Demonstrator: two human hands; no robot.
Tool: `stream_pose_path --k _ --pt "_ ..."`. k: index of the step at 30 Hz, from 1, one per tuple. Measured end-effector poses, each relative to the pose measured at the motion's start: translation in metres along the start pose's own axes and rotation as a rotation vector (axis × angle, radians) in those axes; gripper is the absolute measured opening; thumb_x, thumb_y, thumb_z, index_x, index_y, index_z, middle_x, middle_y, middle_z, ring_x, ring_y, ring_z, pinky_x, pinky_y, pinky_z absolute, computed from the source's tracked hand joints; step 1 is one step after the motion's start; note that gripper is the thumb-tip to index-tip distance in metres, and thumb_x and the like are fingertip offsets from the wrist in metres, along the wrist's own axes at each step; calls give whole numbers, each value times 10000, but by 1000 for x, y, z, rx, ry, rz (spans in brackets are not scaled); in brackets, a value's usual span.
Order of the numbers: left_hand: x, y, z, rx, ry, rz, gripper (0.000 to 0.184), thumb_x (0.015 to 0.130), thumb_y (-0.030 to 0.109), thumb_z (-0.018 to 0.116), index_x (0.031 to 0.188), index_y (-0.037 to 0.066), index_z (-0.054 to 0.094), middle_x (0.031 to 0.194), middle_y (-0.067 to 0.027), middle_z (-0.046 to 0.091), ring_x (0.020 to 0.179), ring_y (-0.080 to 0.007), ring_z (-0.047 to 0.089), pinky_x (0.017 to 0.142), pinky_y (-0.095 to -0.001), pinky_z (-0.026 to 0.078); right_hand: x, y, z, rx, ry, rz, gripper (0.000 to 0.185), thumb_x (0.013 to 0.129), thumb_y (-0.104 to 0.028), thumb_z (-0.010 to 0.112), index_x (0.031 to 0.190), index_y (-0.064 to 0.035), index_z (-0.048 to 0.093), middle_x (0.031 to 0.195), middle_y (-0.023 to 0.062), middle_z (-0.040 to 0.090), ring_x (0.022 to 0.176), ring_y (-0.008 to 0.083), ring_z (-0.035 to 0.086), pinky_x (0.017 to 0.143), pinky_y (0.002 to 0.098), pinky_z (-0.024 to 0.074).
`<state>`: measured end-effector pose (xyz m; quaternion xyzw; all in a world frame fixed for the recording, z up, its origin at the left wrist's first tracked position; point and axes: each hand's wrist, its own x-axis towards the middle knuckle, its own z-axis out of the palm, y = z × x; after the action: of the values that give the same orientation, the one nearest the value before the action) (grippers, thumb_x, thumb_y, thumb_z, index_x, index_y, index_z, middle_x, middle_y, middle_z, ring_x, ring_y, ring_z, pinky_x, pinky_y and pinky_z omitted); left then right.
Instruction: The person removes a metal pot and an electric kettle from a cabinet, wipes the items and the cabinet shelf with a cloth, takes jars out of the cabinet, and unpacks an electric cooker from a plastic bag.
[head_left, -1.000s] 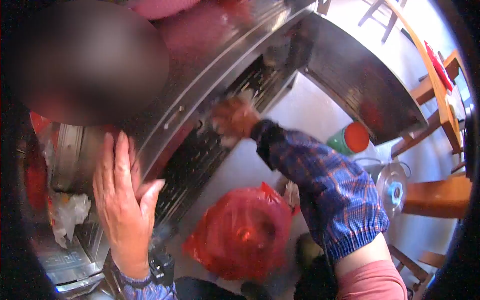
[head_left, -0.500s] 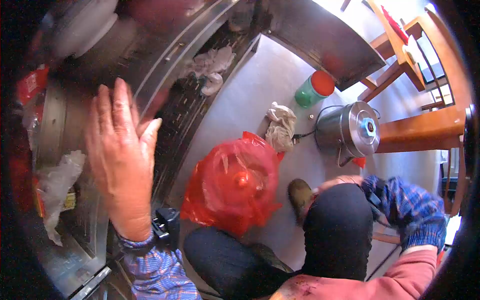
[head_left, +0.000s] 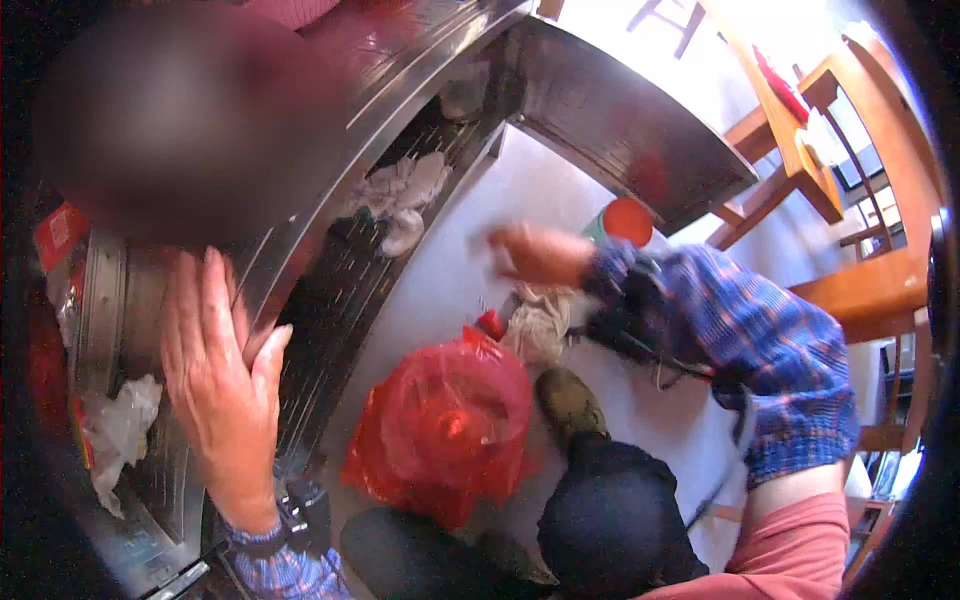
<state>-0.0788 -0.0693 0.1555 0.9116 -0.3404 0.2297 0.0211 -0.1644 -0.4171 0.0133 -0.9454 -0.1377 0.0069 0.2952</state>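
My left hand (head_left: 220, 385) is stretched out flat, fingers together and thumb apart, against or just over the shiny metal panel beside a metal rim. Nothing shows in it. My right hand (head_left: 535, 252) reaches across over the light floor, above a crumpled pale cloth (head_left: 540, 325) and left of a green jar with a red lid (head_left: 627, 222). Motion smears its fingers. A red plastic bag (head_left: 450, 430) around something round lies between the metal unit and my shoe (head_left: 570, 400).
A slotted metal recess (head_left: 330, 300) holds a crumpled white plastic bag (head_left: 410, 190). Another clear plastic bag (head_left: 122, 440) lies at the left. Wooden furniture (head_left: 870, 285) stands at the right. A dark blurred patch covers the upper left.
My right hand has swung from beside my knee forward and left over the floor, and its arm now hides the metal pot. My left hand stays flat. The view has shifted slightly.
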Motion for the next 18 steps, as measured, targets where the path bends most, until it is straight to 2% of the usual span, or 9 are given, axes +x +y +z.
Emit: stream_pose_path --k 1,3,4,5,6,8,13,17,18 --pt "2 -1 0 1 -10 1 789 796 266 721 1482 92 372 1497 -194 381 1357 -361 394 1120 -453 324 41 25 -20 -176 225 66 357 839 -158 610 1155 -2 554 1090 274 602 1067 438 570 908 482 491" --pt "5 -1 0 16 -23 -14 791 793 264 720 1482 91 373 1503 -187 379 1360 -358 392 1120 -454 322 123 90 -58 -615 763 -130 226 795 -124 587 983 0 576 999 295 582 1047 435 529 927 491 464" --pt "6 -1 0 16 -37 -13 792 793 274 714 1484 91 372 1508 -181 376 1360 -359 393 1122 -456 319 141 86 -85 -870 695 52 157 767 -160 620 862 -36 620 1026 247 617 1061 398 548 975 465 430" --pt "6 0 0 14 -54 -13 794 794 284 707 1487 91 372 1513 -175 374 1360 -359 394 1124 -457 315 163 117 -102 -980 448 254 186 763 -223 643 848 -63 686 1075 184 653 1104 374 564 1027 468 386" --pt "7 0 0 21 -61 -26 794 794 284 707 1487 91 372 1513 -175 374 1360 -359 394 1124 -457 315 168 112 -116 -822 445 277 269 821 -274 601 993 -103 718 1067 127 683 1091 307 598 1010 455 393" --pt "9 0 -1 16 -86 -42 795 796 312 692 1489 88 372 1521 -166 371 1356 -362 399 1120 -467 313 195 184 -109 -879 619 281 300 901 -284 521 1067 -131 718 1048 85 699 1017 256 625 1014 431 395" --pt "7 -2 1 82 -120 -52 788 830 439 625 1487 79 381 1509 -158 397 1343 -386 406 1109 -476 313 214 216 -104 -766 418 242 376 871 -367 577 1163 -156 683 1148 102 673 1079 282 619 994 425 436" --pt "10 -1 -1 84 -114 -41 777 846 459 606 1486 79 383 1507 -155 402 1345 -379 407 1110 -474 314 212 235 -112 -734 358 91 471 847 -433 622 1241 -177 654 1228 116 652 1128 303 614 977 420 468" --pt "11 -2 -1 67 -118 -43 779 837 403 640 1493 84 369 1517 -159 387 1363 -379 388 1124 -465 301 207 204 -116 -745 377 -3 498 841 -450 633 1260 -182 647 1248 120 647 1140 308 613 973 418 477"
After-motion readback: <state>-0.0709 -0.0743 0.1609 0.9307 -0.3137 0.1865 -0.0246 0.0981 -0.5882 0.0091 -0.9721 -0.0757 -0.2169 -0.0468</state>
